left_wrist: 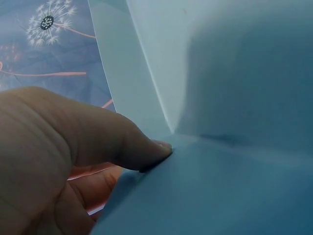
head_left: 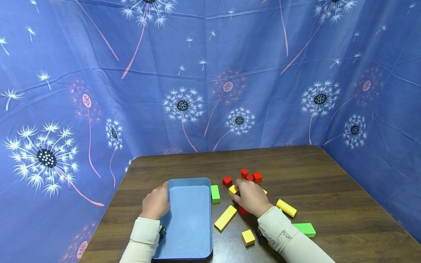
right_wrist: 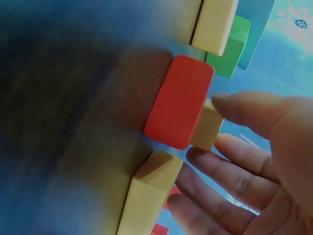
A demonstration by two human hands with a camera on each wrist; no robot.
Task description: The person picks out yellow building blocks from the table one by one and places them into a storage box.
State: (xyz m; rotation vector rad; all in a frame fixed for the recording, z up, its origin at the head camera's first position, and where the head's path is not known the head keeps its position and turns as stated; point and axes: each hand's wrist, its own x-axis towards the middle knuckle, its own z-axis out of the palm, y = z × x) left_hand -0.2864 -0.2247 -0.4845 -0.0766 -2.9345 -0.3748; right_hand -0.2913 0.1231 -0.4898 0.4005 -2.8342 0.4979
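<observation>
My left hand (head_left: 156, 202) grips the left wall of a blue tray (head_left: 211, 219), near its far corner. In the left wrist view the thumb (left_wrist: 142, 147) presses on the tray's inner side, with the other fingers outside. Over the group of blocks, my right hand (head_left: 252, 197) has thumb and index fingertip at opposite sides of a small yellow block (right_wrist: 209, 126), pinching it. A red block (right_wrist: 180, 102) with rounded corners stands close before it. Beside the lower fingers lies another yellow block (right_wrist: 149, 196), mostly covered by the hand in the head view.
Several red blocks (head_left: 227, 181) lie beyond the right hand. A green block (head_left: 215, 194) sits by the tray's right wall. Nearer are a long yellow block (head_left: 225, 218) and a yellow cube (head_left: 248, 237). A yellow cylinder (head_left: 286, 208) and green block (head_left: 305, 229) lie right.
</observation>
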